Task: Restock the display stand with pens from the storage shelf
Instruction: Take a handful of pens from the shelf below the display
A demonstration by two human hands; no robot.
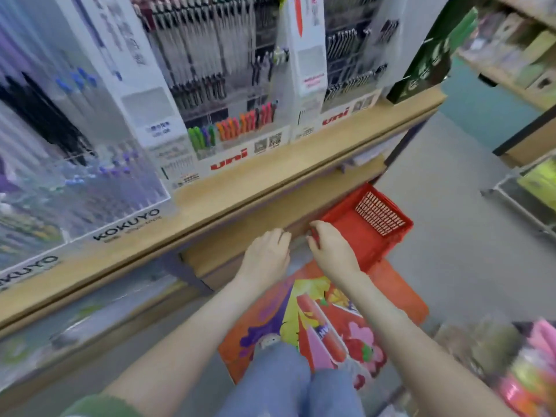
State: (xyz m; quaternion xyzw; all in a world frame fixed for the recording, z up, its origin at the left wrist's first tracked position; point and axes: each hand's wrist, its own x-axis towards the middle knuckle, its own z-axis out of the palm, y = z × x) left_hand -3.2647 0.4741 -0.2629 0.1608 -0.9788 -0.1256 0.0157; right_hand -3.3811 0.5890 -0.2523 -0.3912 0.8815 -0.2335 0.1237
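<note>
Both hands (267, 254) (330, 251) outstretched, right gripping basket (389, 246)

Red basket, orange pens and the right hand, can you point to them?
red basket (379, 218): head view, on its holey side wall.
orange pens (240, 121): head view, on their caps.
right hand (332, 251): head view, on its back.

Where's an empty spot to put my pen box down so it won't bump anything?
The bare wooden ledge in front of the uni stand and KOKUYO stand is free. So is the grey floor right of the red basket. The pen racks are packed, and the left hand and right hand crowd the basket's near corner.
</note>
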